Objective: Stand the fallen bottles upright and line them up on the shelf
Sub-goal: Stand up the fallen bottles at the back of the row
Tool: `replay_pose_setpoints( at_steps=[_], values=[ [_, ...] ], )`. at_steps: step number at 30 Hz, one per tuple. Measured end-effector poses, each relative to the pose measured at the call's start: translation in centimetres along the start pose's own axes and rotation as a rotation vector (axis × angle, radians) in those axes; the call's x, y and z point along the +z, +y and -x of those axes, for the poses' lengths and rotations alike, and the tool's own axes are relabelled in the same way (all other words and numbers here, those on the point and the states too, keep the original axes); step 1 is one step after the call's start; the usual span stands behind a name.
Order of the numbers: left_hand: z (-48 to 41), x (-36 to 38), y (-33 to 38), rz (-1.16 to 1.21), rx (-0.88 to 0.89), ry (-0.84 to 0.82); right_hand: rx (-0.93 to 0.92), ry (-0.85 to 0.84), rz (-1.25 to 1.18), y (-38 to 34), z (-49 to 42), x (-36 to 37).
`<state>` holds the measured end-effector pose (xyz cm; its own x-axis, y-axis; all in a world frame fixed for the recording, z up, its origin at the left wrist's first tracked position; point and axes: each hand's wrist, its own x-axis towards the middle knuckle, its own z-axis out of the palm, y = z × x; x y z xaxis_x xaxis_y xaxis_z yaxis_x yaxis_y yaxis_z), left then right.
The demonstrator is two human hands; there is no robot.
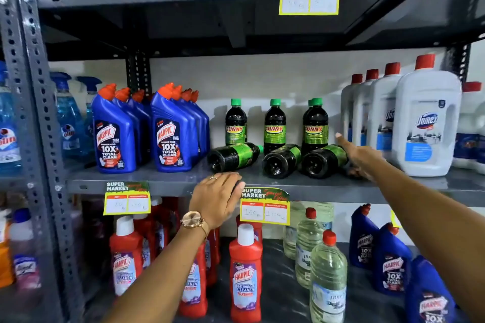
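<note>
Three dark Sunny bottles with green labels lie on their sides on the grey middle shelf [170, 178], bases toward me: the left bottle [232, 157], the middle bottle [281, 162] and the right bottle [323, 162]. Behind them several of the same bottles stand upright [274, 123]. My right hand [360, 158] reaches in from the right, fingers spread, against the neck end of the right fallen bottle; I see no closed grip. My left hand [215, 198] lies palm down on the shelf's front edge, below the left fallen bottle, holding nothing.
Blue Harpic bottles [170, 136] stand in rows to the left of the Sunny bottles, tall white Domex jugs [426, 123] to the right. Price tags [265, 206] hang from the shelf edge. The shelf below carries red Harpic bottles [245, 275] and clear bottles [328, 278].
</note>
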<state>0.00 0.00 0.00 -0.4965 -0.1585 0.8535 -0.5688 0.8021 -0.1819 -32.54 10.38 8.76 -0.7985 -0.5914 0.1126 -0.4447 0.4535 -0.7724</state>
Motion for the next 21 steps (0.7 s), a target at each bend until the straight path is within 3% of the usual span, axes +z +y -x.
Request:
replay_pose_setpoints(
  at_steps=[4,8,11,15,21],
  values=[
    [-0.1,0.5,0.1,-0.026,-0.027,0.061,-0.012,-0.29,0.056,-1.7,-0.6,0.1],
    [-0.2,1.1,-0.3,-0.052,0.017,0.145,0.037,-0.283,-0.077,-2.0,-1.1,0.8],
    [-0.1,1.6,-0.2,-0.056,0.016,0.177,0.098,-0.205,-0.322,-0.9,-1.5,1.4],
    [-0.1,2.0,-0.3,-0.064,0.014,0.199,0.028,0.024,-0.52,0.5,-1.0,1.9],
    [0.0,2.2,-0.5,-0.059,0.028,0.224,-0.291,0.299,-0.649,0.3,0.4,1.7]
  ],
)
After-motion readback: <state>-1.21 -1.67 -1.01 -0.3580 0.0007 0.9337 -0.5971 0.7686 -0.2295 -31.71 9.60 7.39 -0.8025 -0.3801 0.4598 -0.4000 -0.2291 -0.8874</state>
